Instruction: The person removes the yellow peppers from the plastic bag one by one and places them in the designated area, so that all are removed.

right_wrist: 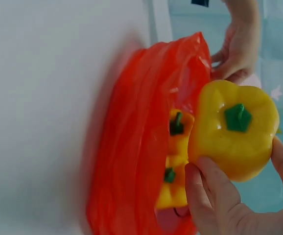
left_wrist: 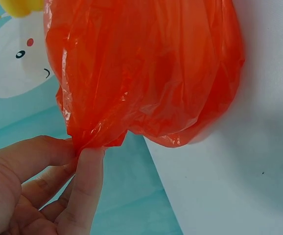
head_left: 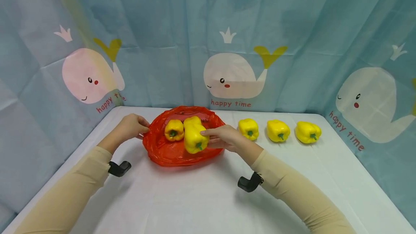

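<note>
A red plastic bag [head_left: 175, 156] lies open-mouthed on the table. My left hand [head_left: 130, 127] pinches its left edge between thumb and fingers, and the gathered plastic [left_wrist: 95, 132] shows in the left wrist view. Over the bag's mouth, my right hand [head_left: 224, 137] grips a yellow bell pepper [head_left: 195, 139] with a green stem, thumb on one side and fingers on the other. Inside the bag sit two more yellow bell peppers, one at the left [head_left: 173, 130] and one [head_left: 192, 120] partly hidden behind the held pepper.
Three yellow bell peppers stand in a row on the white table [head_left: 182, 198] right of the bag: a near one [head_left: 248, 129], a middle one [head_left: 278, 130] and a far-right one [head_left: 307, 132]. A blue curtain [head_left: 169, 46] with whale prints hangs behind the table.
</note>
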A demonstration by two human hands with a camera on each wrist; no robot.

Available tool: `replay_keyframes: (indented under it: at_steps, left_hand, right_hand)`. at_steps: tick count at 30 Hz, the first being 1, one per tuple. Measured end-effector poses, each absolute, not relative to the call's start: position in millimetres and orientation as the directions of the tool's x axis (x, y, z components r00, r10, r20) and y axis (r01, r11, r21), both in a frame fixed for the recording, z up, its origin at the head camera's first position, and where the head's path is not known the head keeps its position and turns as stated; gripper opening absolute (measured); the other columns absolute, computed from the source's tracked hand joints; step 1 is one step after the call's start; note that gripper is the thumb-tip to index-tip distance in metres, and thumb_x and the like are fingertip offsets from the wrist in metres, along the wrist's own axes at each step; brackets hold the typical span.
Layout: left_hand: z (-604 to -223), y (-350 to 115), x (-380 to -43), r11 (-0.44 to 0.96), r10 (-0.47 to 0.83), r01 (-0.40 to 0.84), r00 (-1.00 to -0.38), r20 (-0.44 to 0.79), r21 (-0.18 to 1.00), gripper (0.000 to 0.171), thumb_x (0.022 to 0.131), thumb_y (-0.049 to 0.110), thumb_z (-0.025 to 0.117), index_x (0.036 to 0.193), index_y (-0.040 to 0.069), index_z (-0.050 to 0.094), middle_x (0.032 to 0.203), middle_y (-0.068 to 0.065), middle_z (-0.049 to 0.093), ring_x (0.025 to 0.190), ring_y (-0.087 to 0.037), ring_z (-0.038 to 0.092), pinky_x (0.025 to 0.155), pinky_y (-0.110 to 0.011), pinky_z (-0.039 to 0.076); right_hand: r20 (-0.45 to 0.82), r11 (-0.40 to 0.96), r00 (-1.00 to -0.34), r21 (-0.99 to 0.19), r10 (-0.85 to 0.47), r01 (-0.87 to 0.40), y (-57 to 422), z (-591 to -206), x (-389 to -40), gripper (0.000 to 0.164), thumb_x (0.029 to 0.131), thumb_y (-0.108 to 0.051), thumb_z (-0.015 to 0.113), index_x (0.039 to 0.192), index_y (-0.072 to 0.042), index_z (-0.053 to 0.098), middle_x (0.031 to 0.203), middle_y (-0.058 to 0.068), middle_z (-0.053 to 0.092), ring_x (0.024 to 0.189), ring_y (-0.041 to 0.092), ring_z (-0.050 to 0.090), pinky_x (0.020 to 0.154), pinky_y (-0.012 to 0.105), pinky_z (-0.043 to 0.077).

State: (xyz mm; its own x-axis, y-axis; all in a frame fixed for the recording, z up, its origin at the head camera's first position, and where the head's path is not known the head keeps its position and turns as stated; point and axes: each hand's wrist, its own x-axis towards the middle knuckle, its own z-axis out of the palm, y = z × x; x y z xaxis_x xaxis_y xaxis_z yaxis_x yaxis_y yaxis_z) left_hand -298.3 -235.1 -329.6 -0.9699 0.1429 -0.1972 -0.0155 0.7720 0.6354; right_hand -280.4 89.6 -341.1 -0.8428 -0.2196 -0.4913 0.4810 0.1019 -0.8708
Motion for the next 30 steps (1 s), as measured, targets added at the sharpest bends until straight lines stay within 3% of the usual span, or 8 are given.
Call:
replay_keyframes:
  at_steps: [6,11,21,30]
  left_hand:
    - [-329.7,-234.5,-298.5,0.768,0.136,-0.021,-0.971,-0.196,0.640,0.032,0.096,0.011,0.061,0.119,-0.012,0.063,0.109,-0.027,0.068,0.085,-0.021,0.071,0.082,-0.041,0.062]
    - [-328.9,-234.2,-298.6,0.773,0.130,-0.025,-0.972,-0.196,0.634,0.033,0.096,0.011,0.061,0.120,-0.011,0.063,0.110,-0.027,0.068,0.086,-0.022,0.071,0.081,-0.041,0.062]
    - [-326.7,-234.1,-297.2,0.771,0.126,-0.030,-0.972,-0.199,0.636,0.032,0.097,0.011,0.060,0.120,-0.011,0.062,0.110,-0.027,0.068,0.087,-0.023,0.071,0.079,-0.038,0.063]
    - [-330.5,-235.5,-298.8,0.776,0.118,-0.033,-0.973,-0.197,0.630,0.032,0.097,0.011,0.060,0.120,-0.010,0.063,0.110,-0.026,0.068,0.084,-0.019,0.070,0.078,-0.037,0.063]
  right_hand:
    - [-0.474,0.165,-0.850,-0.880,-0.228,0.446,121.8,-332.7,-269.3,0.053,0.092,-0.027,0.070,0.134,0.001,0.054,0.136,0.016,0.060,0.119,0.028,0.065,0.105,0.041,0.052]
    - [-0.446,0.157,-0.858,-0.894,-0.255,0.419,146.1,-332.5,-261.0,0.049,0.095,-0.023,0.065,0.134,0.004,0.052,0.139,0.019,0.058,0.125,0.032,0.062,0.105,0.044,0.049]
    - [-0.439,0.139,-0.869,-0.898,-0.230,0.417,175.3,-336.7,-251.7,0.055,0.095,-0.023,0.066,0.138,0.004,0.045,0.138,0.019,0.055,0.116,0.028,0.066,0.109,0.047,0.046]
    - [-0.427,0.133,-0.874,-0.904,-0.233,0.407,197.4,-339.8,-239.7,0.056,0.096,-0.023,0.064,0.140,0.007,0.047,0.142,0.021,0.053,0.116,0.025,0.065,0.110,0.047,0.043]
